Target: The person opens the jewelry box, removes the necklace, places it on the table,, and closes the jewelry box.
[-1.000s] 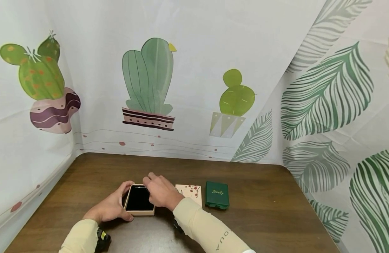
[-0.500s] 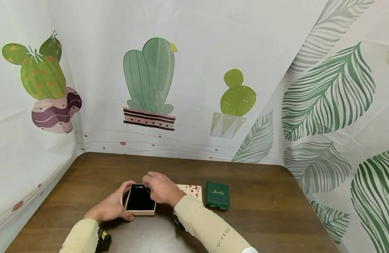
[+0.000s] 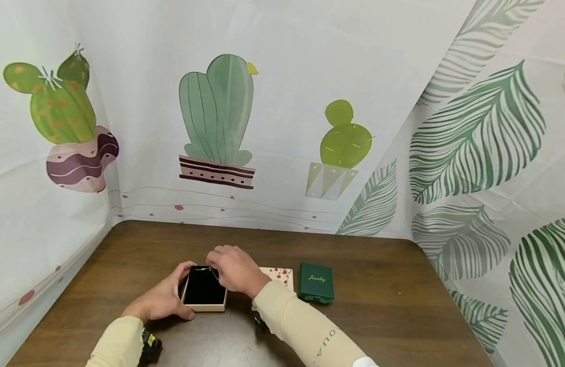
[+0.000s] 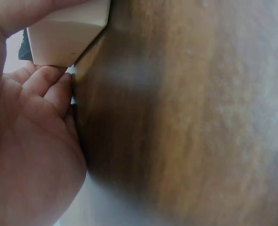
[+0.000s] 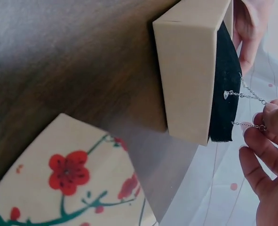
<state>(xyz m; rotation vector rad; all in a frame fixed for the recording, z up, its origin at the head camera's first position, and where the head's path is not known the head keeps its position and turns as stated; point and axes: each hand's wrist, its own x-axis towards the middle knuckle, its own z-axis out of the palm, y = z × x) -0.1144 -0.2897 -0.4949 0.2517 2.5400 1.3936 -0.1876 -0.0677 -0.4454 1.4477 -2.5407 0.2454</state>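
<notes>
A cream cardboard jewelry box [image 3: 204,308] with a black padded insert [image 3: 203,289] lies on the table, its top uncovered. My left hand [image 3: 165,298] grips its left side, thumb at the near corner and fingers at the far one; in the left wrist view the palm [image 4: 35,141] faces the box wall [image 4: 66,42]. Above the box's far right corner my right hand [image 3: 236,270] pinches a thin silver chain [image 5: 251,97] between thumb and fingertips. A small clear stone [image 5: 226,94] shows on the chain against the black pad. Part of the chain is hidden behind the fingers.
A cream lid with red blossoms [image 3: 282,277] lies right of the box, partly under the right forearm. Beyond it is a green box lettered "Jewelry" [image 3: 316,283]. A white printed cloth [image 3: 282,127] hangs behind the wooden table [image 3: 379,285].
My right hand has moved slightly up and away from me over the box, and more of the silver chain shows beneath its fingers. The left hand keeps its hold on the box.
</notes>
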